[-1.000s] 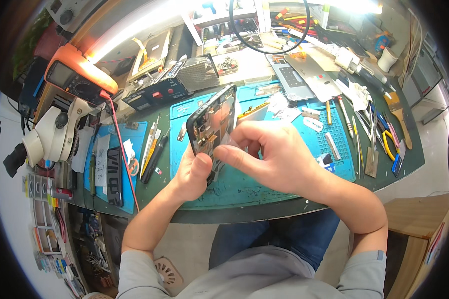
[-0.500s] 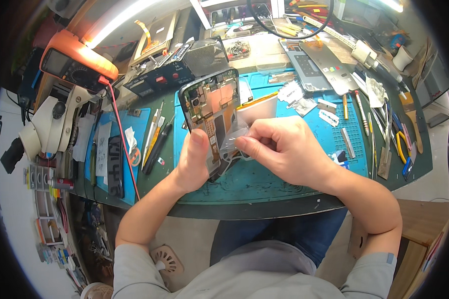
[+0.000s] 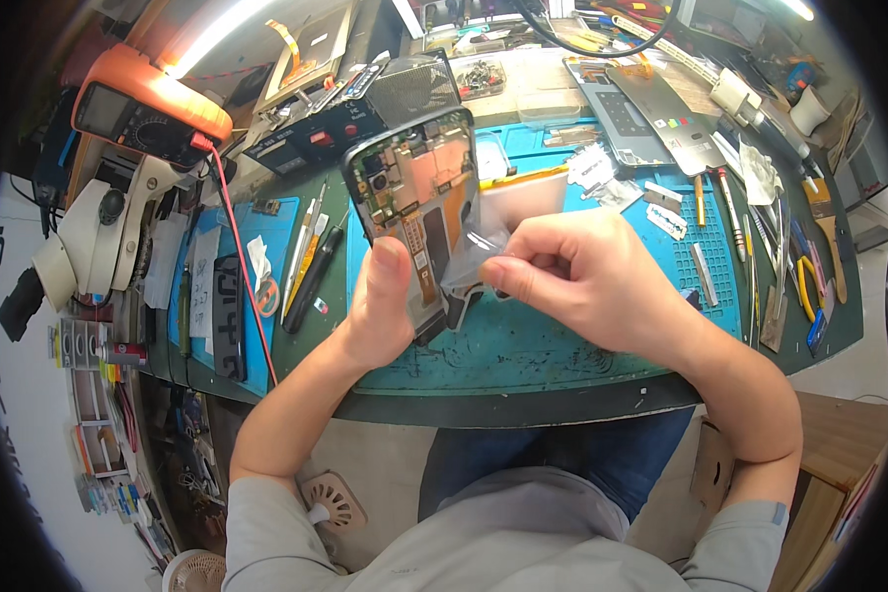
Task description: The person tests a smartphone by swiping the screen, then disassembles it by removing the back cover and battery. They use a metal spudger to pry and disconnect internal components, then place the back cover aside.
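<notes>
Tilted upright above the mat, an opened smartphone (image 3: 432, 163) shows its circuit board, camera and copper-coloured inner plate. My left hand (image 3: 380, 311) grips its lower left side, thumb along the near edge. Between thumb and forefinger of my right hand (image 3: 587, 281) is a piece of clear plastic film (image 3: 476, 259), pulled out from the phone's lower right side. Part of the film's edge is hidden by the fingers. Just behind the right hand, a pale flat battery (image 3: 528, 197) with a yellow strip lies on the blue mat (image 3: 523, 360).
Left stand an orange multimeter (image 3: 148, 104), its red lead (image 3: 232, 247) and a white microscope (image 3: 89, 232). Pens and screwdrivers (image 3: 311, 271) lie beside the mat. Right are phone panels (image 3: 666, 118), a razor blade (image 3: 667, 221), pliers (image 3: 809, 286) and a brush (image 3: 827, 212).
My right hand has drawn slightly right, away from the phone, with the film stretched in its pinch. The phone has risen and turned a little in my left hand. The view has shifted slightly.
</notes>
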Tool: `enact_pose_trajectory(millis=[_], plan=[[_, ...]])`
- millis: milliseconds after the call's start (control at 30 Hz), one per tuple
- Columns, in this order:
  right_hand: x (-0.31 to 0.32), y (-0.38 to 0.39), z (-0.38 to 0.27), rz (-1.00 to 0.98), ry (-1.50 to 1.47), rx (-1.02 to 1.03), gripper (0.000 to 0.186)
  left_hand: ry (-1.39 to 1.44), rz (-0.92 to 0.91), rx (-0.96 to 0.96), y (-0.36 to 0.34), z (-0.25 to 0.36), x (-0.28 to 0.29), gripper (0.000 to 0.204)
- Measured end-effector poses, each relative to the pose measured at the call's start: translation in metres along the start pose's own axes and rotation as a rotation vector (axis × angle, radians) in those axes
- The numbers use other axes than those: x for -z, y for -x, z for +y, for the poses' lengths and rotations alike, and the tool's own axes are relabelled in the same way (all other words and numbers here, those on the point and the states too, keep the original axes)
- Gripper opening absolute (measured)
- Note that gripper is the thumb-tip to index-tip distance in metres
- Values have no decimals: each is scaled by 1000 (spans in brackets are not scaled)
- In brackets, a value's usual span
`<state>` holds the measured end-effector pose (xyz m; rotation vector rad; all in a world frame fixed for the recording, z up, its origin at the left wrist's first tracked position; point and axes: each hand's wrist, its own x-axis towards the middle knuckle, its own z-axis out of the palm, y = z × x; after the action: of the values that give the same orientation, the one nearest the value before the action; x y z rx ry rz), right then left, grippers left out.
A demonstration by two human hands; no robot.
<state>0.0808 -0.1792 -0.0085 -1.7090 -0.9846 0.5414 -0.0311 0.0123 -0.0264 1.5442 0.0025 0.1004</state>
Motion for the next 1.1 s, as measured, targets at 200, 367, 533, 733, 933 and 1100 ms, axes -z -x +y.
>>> enact_pose_trajectory(millis=[200, 367, 533, 733, 933, 1100], plan=[[-7, 3, -1, 131, -69, 1, 38, -138, 42, -78, 1, -4, -1, 104], [-15, 3, -8, 197, -168, -15, 43, -213, 58, -131, 3, -5, -7, 108], [-3, 2, -9, 354, 18, 165, 31, -189, 80, -175, -3, 3, -22, 114], [21, -8, -8, 407, 492, 480, 39, 9, -68, -50, -4, 4, -10, 110], [19, 2, -15, 229, 503, 149, 30, 89, -77, -37, -6, 3, -16, 105], [24, 2, -13, 199, 406, 127, 36, 202, -61, 112, -8, 3, -15, 97]])
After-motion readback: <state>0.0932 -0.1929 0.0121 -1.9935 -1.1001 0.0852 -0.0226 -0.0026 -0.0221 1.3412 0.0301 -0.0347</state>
